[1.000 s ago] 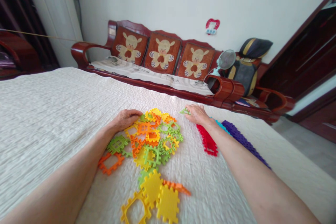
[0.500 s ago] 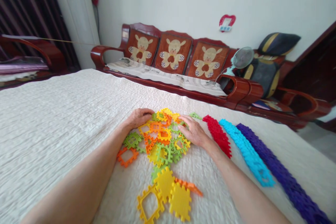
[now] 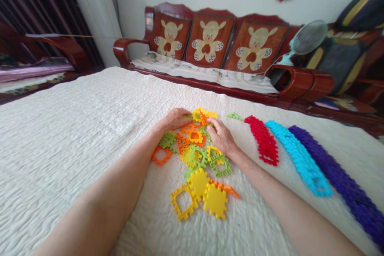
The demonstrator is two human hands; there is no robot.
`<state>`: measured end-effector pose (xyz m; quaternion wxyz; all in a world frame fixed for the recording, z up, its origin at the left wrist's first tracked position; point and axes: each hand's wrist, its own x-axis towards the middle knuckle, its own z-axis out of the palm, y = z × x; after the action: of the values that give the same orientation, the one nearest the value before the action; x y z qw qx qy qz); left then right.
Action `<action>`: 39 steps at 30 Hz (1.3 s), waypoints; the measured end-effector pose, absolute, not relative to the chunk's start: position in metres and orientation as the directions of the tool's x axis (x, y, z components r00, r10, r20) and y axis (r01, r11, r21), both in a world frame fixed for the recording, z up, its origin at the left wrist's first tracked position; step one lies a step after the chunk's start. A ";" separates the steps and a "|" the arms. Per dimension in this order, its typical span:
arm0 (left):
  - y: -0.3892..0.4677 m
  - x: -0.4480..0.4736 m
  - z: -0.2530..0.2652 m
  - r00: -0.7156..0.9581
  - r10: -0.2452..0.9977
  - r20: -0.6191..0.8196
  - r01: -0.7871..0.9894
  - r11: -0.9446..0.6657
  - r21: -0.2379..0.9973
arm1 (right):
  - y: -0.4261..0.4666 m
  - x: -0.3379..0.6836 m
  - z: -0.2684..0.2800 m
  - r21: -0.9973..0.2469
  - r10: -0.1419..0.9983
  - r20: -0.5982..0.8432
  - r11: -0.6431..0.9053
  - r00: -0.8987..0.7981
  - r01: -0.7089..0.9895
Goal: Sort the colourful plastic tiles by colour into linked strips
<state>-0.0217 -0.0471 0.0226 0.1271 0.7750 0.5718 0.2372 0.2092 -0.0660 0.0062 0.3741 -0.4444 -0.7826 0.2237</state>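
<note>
A loose pile of interlocking plastic tiles with toothed edges, yellow, orange and green, lies on a white quilted cover (image 3: 90, 136). My left hand (image 3: 177, 119) rests over the far left side of the pile, fingers stretched out by a green tile. On the right side of the heap is my right hand (image 3: 222, 135), thumb and fingers apart, touching green and orange tiles. Both hands look open, though tiles under them are partly hidden. Nearer to me lie a yellow frame tile (image 3: 184, 202), a solid yellow tile (image 3: 215, 201) and an orange tile (image 3: 226, 188).
Right of the pile run a red strip (image 3: 264, 140), a light blue strip (image 3: 298, 158) and a purple strip (image 3: 336, 180) of tiles, with a green triangular tile (image 3: 235, 116) beside the red one. Behind stands a wooden sofa (image 3: 192, 75) with bear cushions and a small fan (image 3: 310, 37).
The view has tilted down and shifted left. My hands have drawn slightly closer together around the far part of the pile, and its tiles sit more bunched between them.
</note>
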 end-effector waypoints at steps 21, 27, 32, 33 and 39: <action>-0.064 0.006 0.061 0.330 0.868 0.372 0.746 -0.481 0.460 | -0.067 0.222 0.012 -0.940 0.937 0.340 0.342 0.087 -0.012; -0.067 0.003 0.061 0.391 0.875 0.287 0.771 -0.481 0.417 | -0.076 0.218 0.011 -0.768 0.807 0.559 0.591 -0.192 0.248; -0.075 0.006 0.061 0.506 0.862 -0.005 0.818 -0.478 0.319 | -0.072 0.213 0.005 -0.613 0.739 0.538 0.673 -0.405 0.415; -0.075 0.006 0.059 0.503 0.864 -0.021 0.827 -0.474 0.303 | -0.071 0.213 0.004 -0.596 0.740 0.531 0.673 -0.413 0.439; -0.068 -0.009 0.056 0.432 0.901 0.037 0.861 -0.424 0.281 | -0.066 0.217 -0.001 -0.568 0.758 0.536 0.650 -0.372 0.505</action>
<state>-0.0091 -0.0680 0.0559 0.1106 0.8390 0.5250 0.0911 0.2174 -0.0655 -0.0012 0.4043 -0.3879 -0.8134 0.1564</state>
